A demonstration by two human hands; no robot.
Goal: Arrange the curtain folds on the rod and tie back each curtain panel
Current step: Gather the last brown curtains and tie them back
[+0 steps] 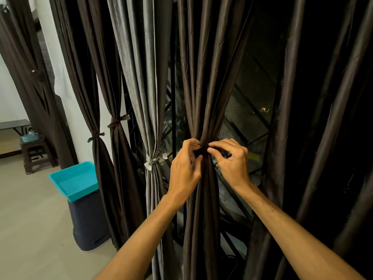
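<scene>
Dark brown curtain [198, 87] gathered at frame centre, its tie [204, 148] apparently being knotted.
The tie is pinched by the left hand [184, 165] and right hand [231, 161]; if an end is let slip, the knot could loosen and folds be spilled.

no readable text, no labels, no brands, no numbers, no signs

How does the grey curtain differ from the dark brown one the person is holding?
The grey curtain is pale; the brown curtain is dark. The grey curtain is already cinched by a pale tie with no hand on it; the brown curtain is pinched at its waist by the left hand and right hand. Both hang in long folds, gathered midway.
</scene>
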